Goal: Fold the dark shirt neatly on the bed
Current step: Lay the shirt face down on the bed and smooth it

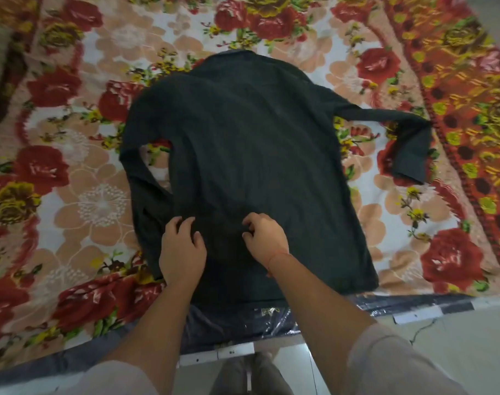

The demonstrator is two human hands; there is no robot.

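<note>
The dark shirt lies spread back-up on the floral bedspread, collar at the far end and hem toward me. Its right sleeve stretches out and bends down at the cuff. Its left sleeve is bent in along the body. My left hand rests on the lower left of the shirt with fingers curled onto the cloth. My right hand sits beside it near the middle, fingers curled and pinching at the fabric. Whether either hand has cloth in a firm grip is unclear.
The bed's near edge shows a dark mattress wrapped in clear plastic. Beyond it lies a pale tiled floor with a thin cable. My feet stand below the edge. The bedspread's orange patterned border runs down the right.
</note>
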